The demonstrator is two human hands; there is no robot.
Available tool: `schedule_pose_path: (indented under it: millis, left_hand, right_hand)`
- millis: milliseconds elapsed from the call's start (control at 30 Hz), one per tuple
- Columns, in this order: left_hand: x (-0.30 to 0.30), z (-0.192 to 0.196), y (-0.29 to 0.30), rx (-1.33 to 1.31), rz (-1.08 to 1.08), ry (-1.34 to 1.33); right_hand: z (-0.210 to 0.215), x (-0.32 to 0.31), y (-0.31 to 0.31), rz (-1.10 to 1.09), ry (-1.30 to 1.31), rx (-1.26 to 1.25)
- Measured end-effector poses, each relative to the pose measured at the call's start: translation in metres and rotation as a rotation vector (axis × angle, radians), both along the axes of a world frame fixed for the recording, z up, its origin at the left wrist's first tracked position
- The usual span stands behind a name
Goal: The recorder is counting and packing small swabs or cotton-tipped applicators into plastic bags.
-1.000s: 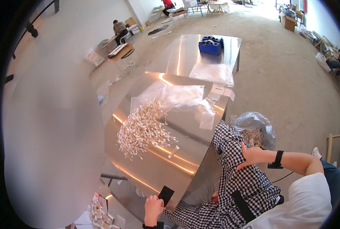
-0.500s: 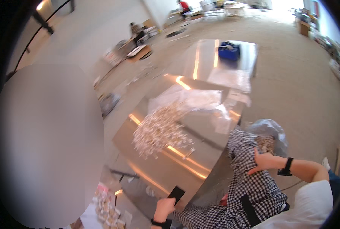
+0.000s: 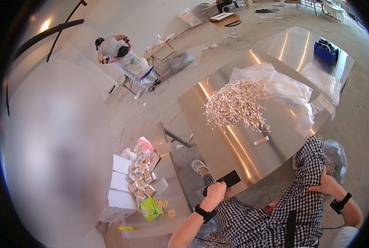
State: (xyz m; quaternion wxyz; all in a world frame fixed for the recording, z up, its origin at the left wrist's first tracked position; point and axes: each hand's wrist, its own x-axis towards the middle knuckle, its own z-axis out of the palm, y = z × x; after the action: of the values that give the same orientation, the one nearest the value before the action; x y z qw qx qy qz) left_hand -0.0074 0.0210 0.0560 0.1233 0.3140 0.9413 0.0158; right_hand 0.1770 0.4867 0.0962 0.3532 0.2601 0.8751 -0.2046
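Far left, low: side table with white carton, heap of small packs beside it, lime-green packet nearer me. All to the left of both my hands.

Next, my left hand: fingers closed round the near end of a flat black slab. The slab lies off my knuckles to the right and away from me, at the near corner of the steel table; its long axis slants from my fist up to the right. Can't tell whether its underside touches the metal.

Swab pile: beyond the slab, on the table's far half, well apart from both hands; the left is nearer. Small swab bundle apart from the pile, on my side of it, long axis tipping gently up to the right. Left hand nearer here too, by a little.

Rightmost, my right hand: open, thumb spread, laid on my checked trouser leg, well apart from the slab. Clear bag of swabs just past it.
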Motion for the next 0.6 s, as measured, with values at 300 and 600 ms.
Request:
schedule_pose_path:
  millis: [300,600]
  left_hand:
    - [0.003,0.007,-0.006,0.106,-0.005,-0.057]
    - [0.005,0.012,-0.01,0.243,0.108,-0.158]
  right_hand:
    - [-0.004,0.004,0.003,0.012,0.012,-0.012]
    - [0.007,0.003,-0.002,-0.001,0.053,-0.032]
